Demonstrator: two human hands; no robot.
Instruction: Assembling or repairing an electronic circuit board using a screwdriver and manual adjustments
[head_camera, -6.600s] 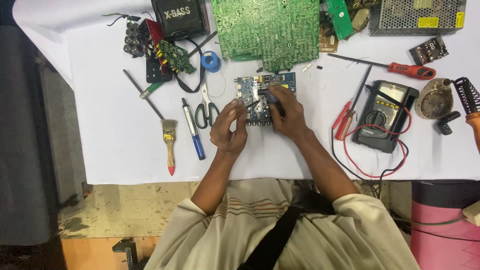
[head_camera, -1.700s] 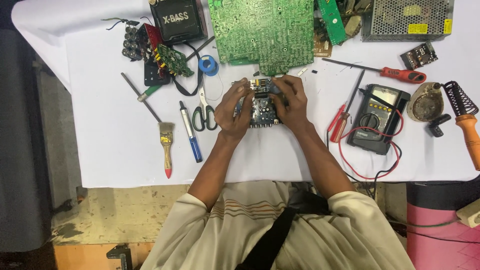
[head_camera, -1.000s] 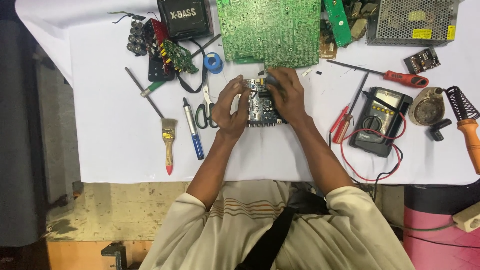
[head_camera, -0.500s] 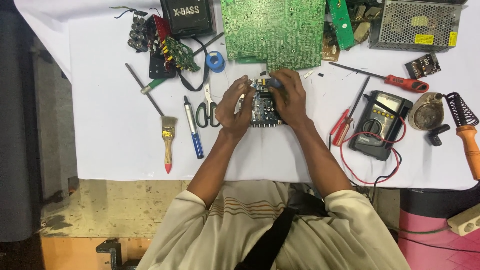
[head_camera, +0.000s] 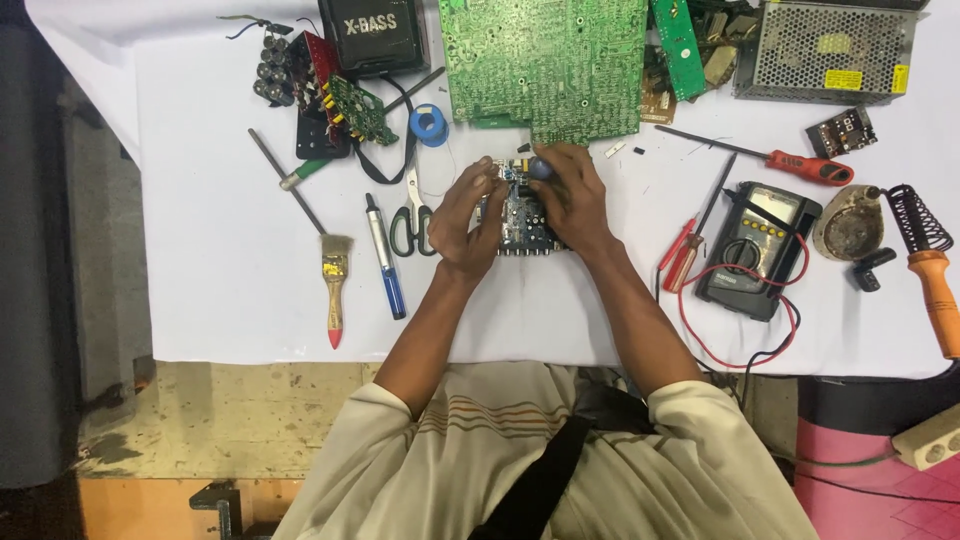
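Between scissors and multimeter, both hands grip a small circuit board below the large green board.

A desk covered in plain white sheeting filled the upper part of the view, its near edge running straight across and its left edge slanting toward the far left corner. Even, soft light lay over it, with faint shadows. Below the near edge showed a worn, stained concrete floor, pale with dark patches. Left of the desk stood a dark grey surface. By the near right corner the floor was pink.
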